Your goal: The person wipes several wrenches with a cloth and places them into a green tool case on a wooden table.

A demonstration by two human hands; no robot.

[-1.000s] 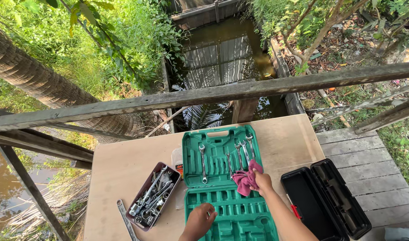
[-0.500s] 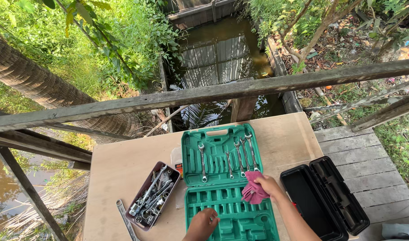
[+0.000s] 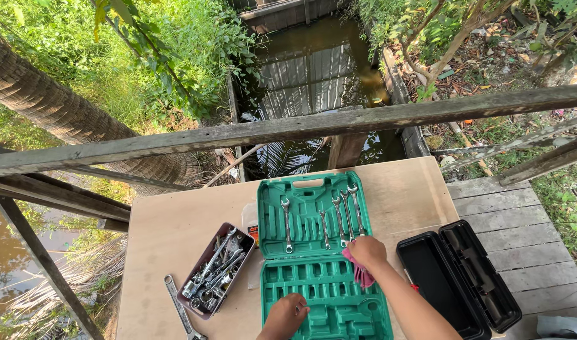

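Rag, pink soft cloth, bunched in right hand w/ fingers closed, over open green plastic tool case middle hinge; limp, light, pinch anywhere. Left hand rests on case's lower tray, holding nothing.

Cloth: mostly hidden under the right hand.
Green case: near edge cut off by the frame.
Adjustable wrench: handle end cut off.
Tray tools: too jumbled to tell apart.
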